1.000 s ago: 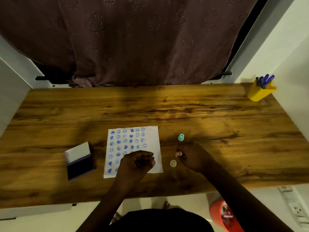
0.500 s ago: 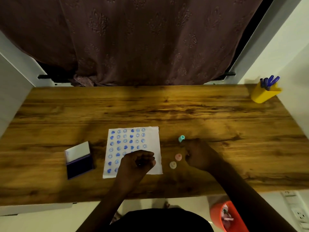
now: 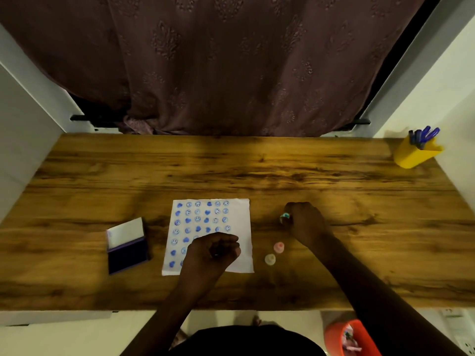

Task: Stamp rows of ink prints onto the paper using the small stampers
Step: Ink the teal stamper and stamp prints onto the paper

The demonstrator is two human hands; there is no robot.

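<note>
Right hand (image 3: pixel 305 222) pinching teal stamper (image 3: pixel 284 216); left hand (image 3: pixel 213 250) fisted on paper (image 3: pixel 244 222).
Worktop (image 3: pixel 257 170) bare behind; near edge close.

A wooden desk (image 3: pixel 231 170) with dark grain spanned an alcove between white walls (image 3: pixel 23 140). A brown patterned curtain (image 3: pixel 231 60) hung behind its far edge. Light was dim and warm. Pale floor (image 3: pixel 77 340) showed below the near edge.
</note>
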